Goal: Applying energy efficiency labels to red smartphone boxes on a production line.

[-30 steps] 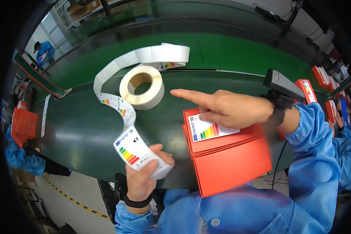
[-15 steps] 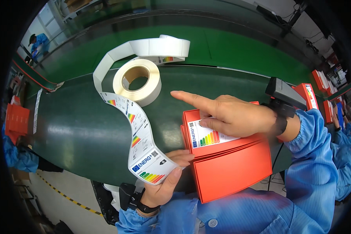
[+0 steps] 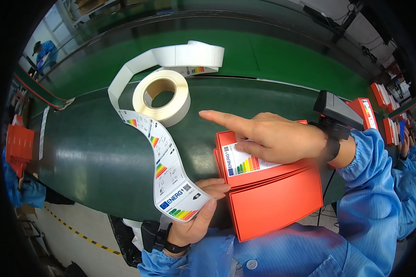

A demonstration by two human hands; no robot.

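Note:
Two red boxes stand pressed together at the table's front edge: the nearer red box and, behind it, a labelled red box. On the latter lies a white energy label with coloured bars. My right hand rests over this label, thumb on it and index finger stretched out to the left; its other fingers are mostly hidden. My left hand pinches the end of a printed label strip, its fingertips beside the boxes' left edge. The strip curves back to a label roll lying on the table.
Behind the roll, a loop of white backing strip stands on edge across the green belt. More red boxes are at the far right and far left. Other people in blue work at both sides.
The strip's held end has shifted slightly right and down, and its loop slightly left. My right index fingertip has moved a little left and down. The boxes have hardly moved.

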